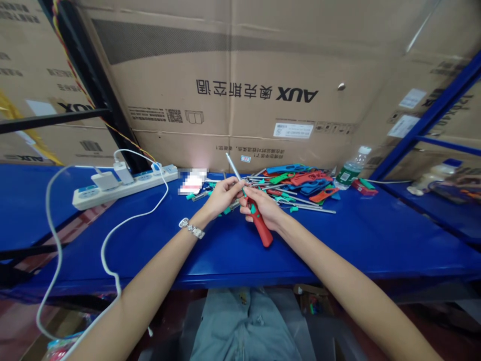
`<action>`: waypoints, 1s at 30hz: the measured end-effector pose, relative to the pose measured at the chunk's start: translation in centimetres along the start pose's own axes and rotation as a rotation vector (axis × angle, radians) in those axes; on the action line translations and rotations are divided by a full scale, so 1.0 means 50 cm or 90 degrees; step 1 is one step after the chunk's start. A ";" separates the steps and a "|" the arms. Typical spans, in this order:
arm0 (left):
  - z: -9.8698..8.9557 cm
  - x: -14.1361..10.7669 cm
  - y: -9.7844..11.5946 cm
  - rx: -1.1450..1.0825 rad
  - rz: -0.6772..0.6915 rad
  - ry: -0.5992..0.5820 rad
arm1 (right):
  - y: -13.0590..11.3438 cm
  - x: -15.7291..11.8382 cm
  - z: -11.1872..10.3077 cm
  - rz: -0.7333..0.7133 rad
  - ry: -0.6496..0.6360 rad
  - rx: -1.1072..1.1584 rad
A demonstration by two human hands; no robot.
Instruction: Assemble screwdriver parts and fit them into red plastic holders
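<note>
Above the middle of the blue table, both hands come together on a long-nosed lighter (262, 228) with a red handle, green parts and a thin metal tube. My right hand (266, 206) wraps round its upper handle. At the base of the tube, my left hand (224, 196) is closed, thumb and fingers pinching there; a watch or bracelet is on that wrist. The tube points up and away to the left, the handle down towards me. Just behind lie loose metal tubes and green pieces (294, 209), partly hidden by the hands.
Red, blue, green and orange handle shells (300, 179) are heaped at the back. A water bottle (347, 173) stands right of them. On the left are a white power strip (128, 185) with chargers and a looping white cable (108, 240). Cardboard (240, 65) walls the back.
</note>
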State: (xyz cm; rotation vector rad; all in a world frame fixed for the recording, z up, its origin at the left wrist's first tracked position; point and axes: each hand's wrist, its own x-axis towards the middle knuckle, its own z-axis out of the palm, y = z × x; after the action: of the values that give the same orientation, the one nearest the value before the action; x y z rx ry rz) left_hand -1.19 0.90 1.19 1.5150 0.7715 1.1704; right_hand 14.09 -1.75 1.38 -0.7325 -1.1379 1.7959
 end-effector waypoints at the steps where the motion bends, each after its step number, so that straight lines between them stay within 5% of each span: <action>1: 0.000 0.000 0.001 0.000 0.001 0.000 | -0.003 -0.003 0.001 0.007 0.002 -0.005; 15: 0.009 -0.003 0.007 -0.068 -0.012 0.046 | 0.004 0.002 -0.004 -0.012 -0.016 -0.011; 30: 0.018 -0.002 0.007 -0.092 -0.034 0.013 | -0.011 -0.006 0.013 0.013 0.051 -0.035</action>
State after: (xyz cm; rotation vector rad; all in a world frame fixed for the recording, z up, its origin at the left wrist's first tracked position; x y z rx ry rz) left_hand -0.43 0.44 1.50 1.3573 0.7210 1.1781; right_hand 13.90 -2.17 2.16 -0.8427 -1.1343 1.7423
